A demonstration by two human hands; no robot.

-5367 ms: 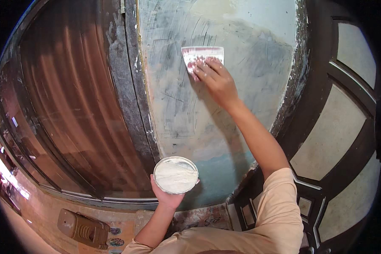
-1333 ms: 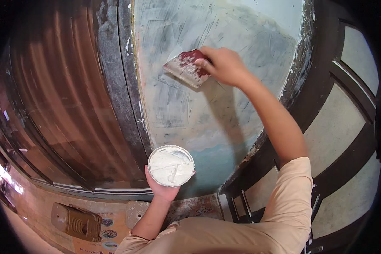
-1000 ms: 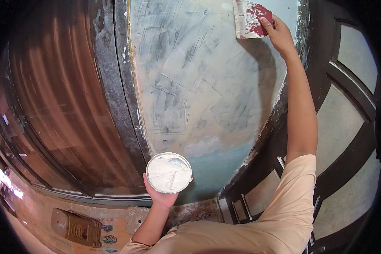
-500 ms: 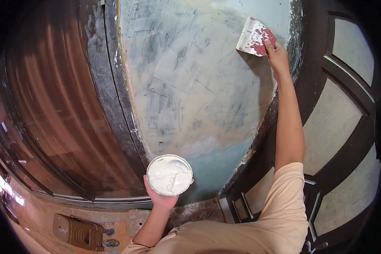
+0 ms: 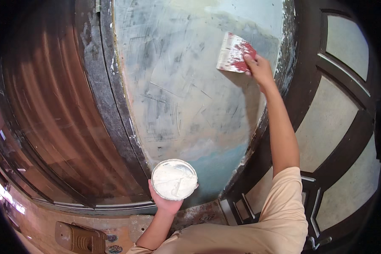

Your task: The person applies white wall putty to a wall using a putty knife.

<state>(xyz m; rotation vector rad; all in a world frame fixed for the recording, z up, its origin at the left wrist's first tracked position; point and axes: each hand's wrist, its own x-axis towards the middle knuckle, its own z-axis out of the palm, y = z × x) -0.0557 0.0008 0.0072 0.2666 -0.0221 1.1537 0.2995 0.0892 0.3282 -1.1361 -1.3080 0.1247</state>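
Observation:
My right hand (image 5: 259,72) is closed on the red handle end of a wide putty knife (image 5: 237,53), whose blade is smeared with white. The blade's left edge lies against the wall (image 5: 178,84), a pale surface streaked with grey and white filler, bluish low down. My left hand (image 5: 167,204) holds a round tub of white putty (image 5: 174,180) from below and behind, at the foot of the wall. The putty's surface is smeared and ridged. Most of the left fingers are hidden under the tub.
Dark, paint-spotted wooden posts flank the wall, one on the left (image 5: 108,84) and one on the right (image 5: 283,63). Reddish-brown curtains (image 5: 51,114) hang left. A dark panelled door (image 5: 309,106) stands right. A brown plastic stool (image 5: 80,238) sits on the floor at lower left.
The putty knife in my right hand has moved left and down across the wall. The tub in my left hand sits slightly farther right and lower in view.

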